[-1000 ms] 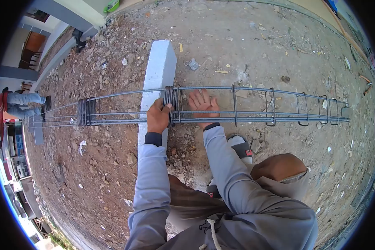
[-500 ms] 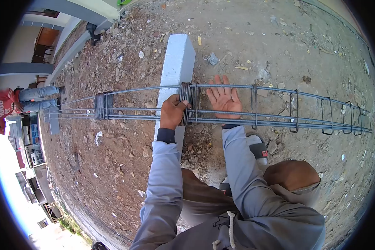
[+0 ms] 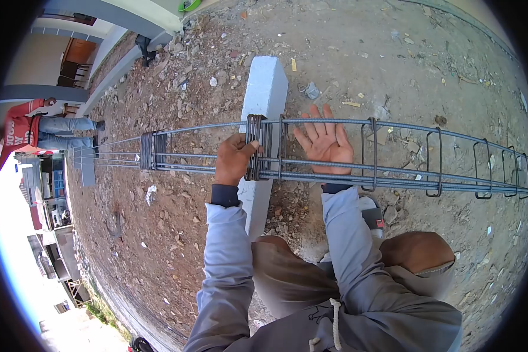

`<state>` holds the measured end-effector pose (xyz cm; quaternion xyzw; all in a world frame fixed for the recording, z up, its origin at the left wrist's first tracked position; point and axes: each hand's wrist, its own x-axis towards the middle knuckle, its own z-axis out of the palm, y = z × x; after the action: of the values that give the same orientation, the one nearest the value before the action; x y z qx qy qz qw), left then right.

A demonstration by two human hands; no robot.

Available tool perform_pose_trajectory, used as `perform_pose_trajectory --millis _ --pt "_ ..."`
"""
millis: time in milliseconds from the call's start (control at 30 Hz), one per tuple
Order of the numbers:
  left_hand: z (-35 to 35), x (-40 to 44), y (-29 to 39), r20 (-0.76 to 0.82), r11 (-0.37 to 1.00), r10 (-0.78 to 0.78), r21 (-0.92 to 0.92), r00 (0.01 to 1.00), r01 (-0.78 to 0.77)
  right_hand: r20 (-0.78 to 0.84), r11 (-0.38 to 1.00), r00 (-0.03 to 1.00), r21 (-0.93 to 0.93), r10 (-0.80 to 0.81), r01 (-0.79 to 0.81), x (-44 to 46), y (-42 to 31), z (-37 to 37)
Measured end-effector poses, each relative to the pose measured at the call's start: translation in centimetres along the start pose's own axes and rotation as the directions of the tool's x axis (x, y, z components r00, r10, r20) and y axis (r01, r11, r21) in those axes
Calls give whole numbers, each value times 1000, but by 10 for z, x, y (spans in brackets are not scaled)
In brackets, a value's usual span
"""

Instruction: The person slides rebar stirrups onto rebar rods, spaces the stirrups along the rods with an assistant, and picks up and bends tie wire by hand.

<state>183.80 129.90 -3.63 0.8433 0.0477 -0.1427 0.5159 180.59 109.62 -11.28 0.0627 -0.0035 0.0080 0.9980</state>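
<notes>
Long steel rebars (image 3: 328,165) run across the view, with rectangular wire stirrups around them. My left hand (image 3: 233,159) is closed on the left side of a tight bundle of stirrups (image 3: 256,146), its thumb pressed against them. Just right of that bundle, a single stirrup (image 3: 281,146) hangs apart. My right hand (image 3: 325,144) is open, palm up and fingers spread, among the bars between this stirrup and another stirrup (image 3: 369,154). Whether its wrist touches the lower bars I cannot tell. Beneath the bars lies a pale block (image 3: 265,88).
A second stirrup bundle (image 3: 153,150) sits farther left on the bars. At the far left end, a person in a red shirt (image 3: 26,132) stands by another block (image 3: 85,167). Several spaced stirrups (image 3: 434,161) continue rightward. Rubble-strewn soil (image 3: 176,234) surrounds the bars.
My left hand and the stirrup bundle have shifted left relative to the block. The gap to the single stirrup has widened. My right hand stays open. The person in red has raised an arm.
</notes>
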Motion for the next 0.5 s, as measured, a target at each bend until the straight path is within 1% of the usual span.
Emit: perform_pose_trajectory --millis 100,133,233,367,400,500 --pt "-16 -4 9 1 999 -48 11 999 48 6 1000 1000 -7 7 -7 0 1 13" --pt "-21 -5 10 -15 998 -50 40 999 51 11 1000 1000 -11 8 -8 1 2 17" --pt "-46 -6 5 -14 999 -54 0 998 54 3 1000 1000 -9 23 -23 0 4 26" --pt "-86 -4 -11 -84 999 -31 10 996 32 7 1000 1000 -8 29 -29 -4 5 29" --pt "-94 -6 -12 -133 997 -23 75 991 34 10 1000 1000 -10 29 -29 -5 5 27" --pt "-121 -2 -41 -169 995 14 98 986 3 7 999 999 -8 35 -35 -7 3 14"
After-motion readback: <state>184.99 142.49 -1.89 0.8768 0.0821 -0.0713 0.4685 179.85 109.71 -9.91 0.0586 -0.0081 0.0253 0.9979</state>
